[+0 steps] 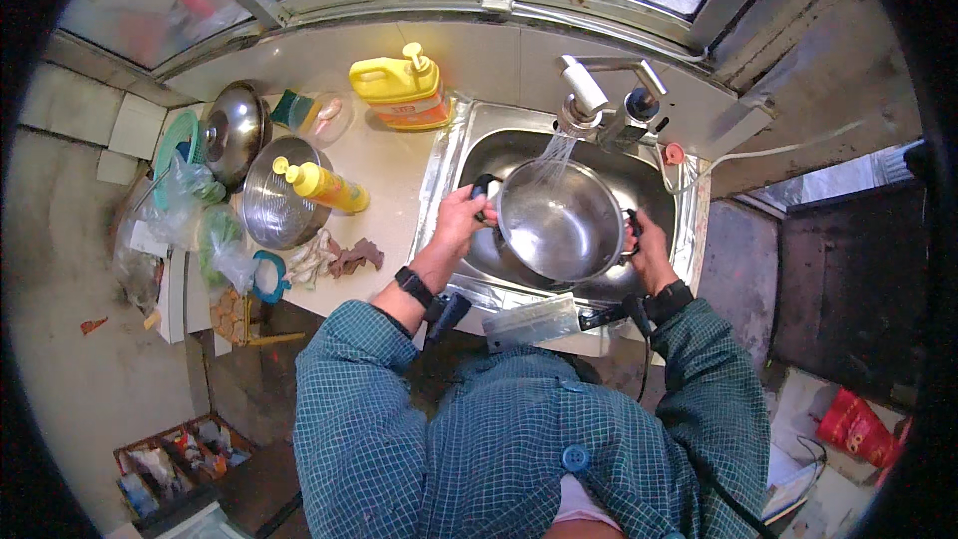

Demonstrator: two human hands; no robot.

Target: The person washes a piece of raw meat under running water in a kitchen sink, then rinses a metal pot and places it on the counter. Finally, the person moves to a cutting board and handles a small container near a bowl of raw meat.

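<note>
A stainless steel pot is held inside the metal sink, gripped at both side handles. My left hand is closed on its left black handle, and my right hand holds the right one. Water sprays from the faucet into the pot's upper left part. A cleaver with a black handle lies at the sink's front edge, between my forearms.
Left of the sink stand a yellow jug, a yellow squeeze bottle by a steel colander, and a domed metal lid. Crumpled cloths and plastic bags lie nearer the counter's left front.
</note>
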